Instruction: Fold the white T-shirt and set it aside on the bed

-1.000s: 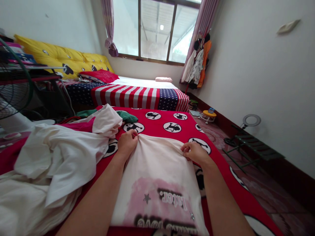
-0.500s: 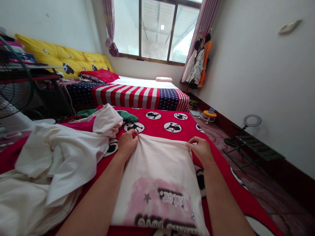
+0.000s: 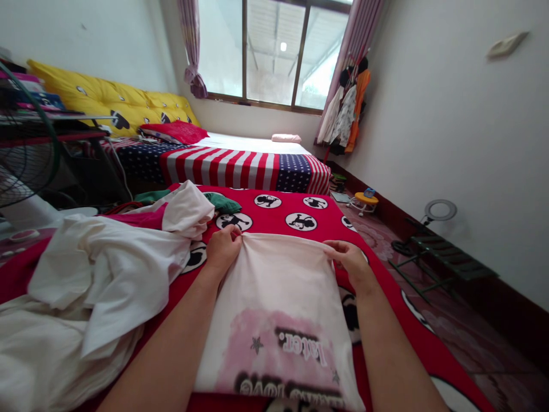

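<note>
Left hand (image 3: 223,249) pinches the far left corner of a white printed T-shirt (image 3: 283,280), and right hand (image 3: 349,260) grasps its far right corner between thumb and fingers, though we cannot make out the fingertips beneath the fabric. We record the shirt spread on the red patterned bedspread (image 3: 326,220), its lengthwise axis running from both hands back toward the body, between the forearms; neither hand is nearer, each touching one end of the far edge.
</note>
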Tool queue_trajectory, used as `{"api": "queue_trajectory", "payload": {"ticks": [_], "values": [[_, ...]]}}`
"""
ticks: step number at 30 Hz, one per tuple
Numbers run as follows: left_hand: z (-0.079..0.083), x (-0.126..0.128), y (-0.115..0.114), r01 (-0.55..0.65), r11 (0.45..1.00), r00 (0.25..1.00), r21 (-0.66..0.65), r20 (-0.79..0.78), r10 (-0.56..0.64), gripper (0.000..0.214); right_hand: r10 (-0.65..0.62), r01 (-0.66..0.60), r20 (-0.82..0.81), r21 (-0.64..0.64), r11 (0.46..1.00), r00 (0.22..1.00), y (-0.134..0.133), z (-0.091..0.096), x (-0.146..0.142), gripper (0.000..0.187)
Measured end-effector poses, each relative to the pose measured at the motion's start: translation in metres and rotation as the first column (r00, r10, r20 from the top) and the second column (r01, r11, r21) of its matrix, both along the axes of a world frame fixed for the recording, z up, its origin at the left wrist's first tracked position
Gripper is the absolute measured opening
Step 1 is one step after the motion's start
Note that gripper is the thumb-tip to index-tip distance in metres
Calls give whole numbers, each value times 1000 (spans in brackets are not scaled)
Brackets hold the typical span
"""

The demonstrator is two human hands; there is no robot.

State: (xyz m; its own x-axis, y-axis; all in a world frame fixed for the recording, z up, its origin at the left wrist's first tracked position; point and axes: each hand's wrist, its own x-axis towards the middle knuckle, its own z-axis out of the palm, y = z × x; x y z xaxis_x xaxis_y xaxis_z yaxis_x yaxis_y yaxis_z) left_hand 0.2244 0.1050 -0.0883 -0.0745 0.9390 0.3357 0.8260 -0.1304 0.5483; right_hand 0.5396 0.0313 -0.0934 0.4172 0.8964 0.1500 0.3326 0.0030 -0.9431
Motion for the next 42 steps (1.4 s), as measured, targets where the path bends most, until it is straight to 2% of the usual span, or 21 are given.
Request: {"api": "queue_trajectory", "payload": {"ticks": [2, 5, 7, 9, 11, 12, 15, 18, 20, 23, 26, 32, 36, 39, 42], "values": [[-1, 0, 0, -1, 1000, 1000, 6, 2, 1, 14, -29, 29, 38, 4, 1000, 999, 0, -2, 1, 42], [-3, 0, 1, -5, 1000, 1000, 20, 2, 5, 13, -154, 149, 134, 50, 988, 979, 3, -4, 0, 36], [-3, 0, 1, -17, 999, 1000, 34, 5, 17, 14, -227, 212, 218, 92, 973, 949, 5, -2, -4, 32], [1, 1, 0, -34, 997, 999, 70, 23, 32, 17, -248, 217, 295, 133, 967, 923, 6, 4, -12, 32], [6, 4, -3, -1, 991, 998, 133, 63, -7, 21, -190, 145, 353, 149, 978, 916, 6, 11, -25, 31], [8, 5, -4, 60, 985, 994, 159, 78, -73, 26, -130, 83, 376, 139, 987, 917, 6, 14, -32, 29], [8, 12, -6, 345, 923, 930, 169, 68, -360, 39, 90, -126, 435, 54, 991, 896, 5, 12, -54, 24], [-2, 18, -6, 567, 818, 821, 100, 8, -570, 34, 242, -257, 527, -45, 965, 815, 3, 0, -67, 35], [-12, 20, -6, 642, 767, 765, 4, -83, -639, 39, 291, -260, 637, -144, 955, 714, 2, -9, -69, 48], [-21, 19, -8, 623, 768, 732, -148, -234, -639, 55, 306, -108, 778, -296, 949, 549, 3, -17, -66, 60], [-23, 17, -12, 580, 792, 734, -191, -300, -609, 65, 295, 23, 827, -348, 937, 478, 4, -18, -66, 65], [-24, 15, -17, 570, 804, 726, -171, -353, -590, 73, 302, 74, 841, -372, 925, 448, 5, -18, -69, 66], [-15, 23, -26, 492, 851, 761, -183, -385, -523, 74, 361, 50, 809, -430, 901, 463, 5, -6, -71, 67], [1, 35, -47, 408, 902, 802, -143, -417, -429, 68, 370, 52, 804, -442, 896, 465, -4, 13, -84, 68], [11, 41, -84, 447, 883, 791, -144, -396, -466, 56, 315, -12, 853, -341, 940, 417, -33, 26, -107, 64]]}}
